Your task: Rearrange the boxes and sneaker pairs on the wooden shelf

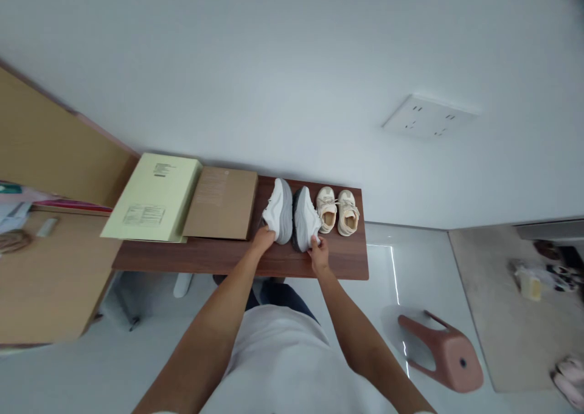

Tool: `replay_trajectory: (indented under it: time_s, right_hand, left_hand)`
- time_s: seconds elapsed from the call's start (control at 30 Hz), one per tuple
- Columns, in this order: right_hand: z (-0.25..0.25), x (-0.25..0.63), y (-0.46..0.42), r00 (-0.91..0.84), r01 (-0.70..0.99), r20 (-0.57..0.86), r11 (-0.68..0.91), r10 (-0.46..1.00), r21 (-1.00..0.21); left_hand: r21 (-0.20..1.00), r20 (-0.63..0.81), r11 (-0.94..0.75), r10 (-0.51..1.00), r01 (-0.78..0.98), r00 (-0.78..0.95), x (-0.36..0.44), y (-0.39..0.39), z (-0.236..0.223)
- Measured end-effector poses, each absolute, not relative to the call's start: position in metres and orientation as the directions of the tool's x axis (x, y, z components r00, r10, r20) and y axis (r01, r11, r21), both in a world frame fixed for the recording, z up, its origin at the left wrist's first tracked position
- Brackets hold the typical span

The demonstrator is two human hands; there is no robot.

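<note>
On the brown wooden bench (168, 256) are two white sneakers with thick grey soles. My left hand (263, 242) grips the heel end of the left sneaker (279, 212). The heel end of the right sneaker (305, 220) is in my right hand (319, 256). Both shoes are tipped on their sides, soles facing one another with a narrow gap between. Just right of them, a pair of small cream shoes stands upright: one cream shoe (326, 202) beside the other cream shoe (347, 206). My fingers are partly hidden behind the sneakers.
A brown cardboard box (221, 204) and a pale green box (152, 198) lie on the bench to the left. Farther left is a desk (50, 280). A wall socket plate (429, 117) is at upper right; a pink stool (449, 353) lies on its side on the floor.
</note>
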State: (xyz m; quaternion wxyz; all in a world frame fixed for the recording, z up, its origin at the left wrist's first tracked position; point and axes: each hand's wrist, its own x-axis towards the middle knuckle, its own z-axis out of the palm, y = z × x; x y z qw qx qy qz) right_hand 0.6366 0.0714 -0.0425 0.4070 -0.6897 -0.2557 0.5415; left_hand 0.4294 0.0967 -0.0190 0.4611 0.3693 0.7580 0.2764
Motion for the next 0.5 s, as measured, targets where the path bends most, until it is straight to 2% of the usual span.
replay_trajectory:
  time_s: [0.17, 0.27, 0.33, 0.4, 0.43, 0.5]
  right_hand:
    - [-0.041, 0.646, 0.078, 0.286, -0.041, -0.554, -0.568, 0.782, -0.822]
    - [-0.033, 0.666, 0.080, 0.277, 0.198, -0.477, -0.536, 0.834, -0.821]
    - [-0.022, 0.689, 0.085, 0.298, 0.410, -0.337, -0.439, 0.893, -0.800]
    - [-0.011, 0.714, 0.096, 0.333, 0.564, -0.190, -0.357, 0.924, -0.745]
    - [-0.006, 0.726, 0.103, 0.335, 0.618, -0.147, -0.335, 0.931, -0.712]
    - [0.000, 0.745, 0.120, 0.299, 0.700, -0.139, -0.316, 0.944, -0.640]
  left_hand:
    - [0.685, -0.632, 0.645, 0.757, 0.339, -0.166, 0.421, 0.109, -0.019]
    - [0.633, -0.615, 0.665, 0.743, 0.398, -0.265, 0.426, 0.104, -0.013]
    - [0.578, -0.516, 0.666, 0.746, 0.471, -0.421, 0.438, 0.096, -0.004]
    - [0.574, -0.330, 0.591, 0.801, 0.567, -0.500, 0.461, 0.088, 0.007]
    - [0.609, -0.231, 0.500, 0.854, 0.616, -0.466, 0.477, 0.085, 0.013]
    - [0.730, -0.173, 0.268, 0.962, 0.629, -0.210, 0.517, 0.085, 0.021]
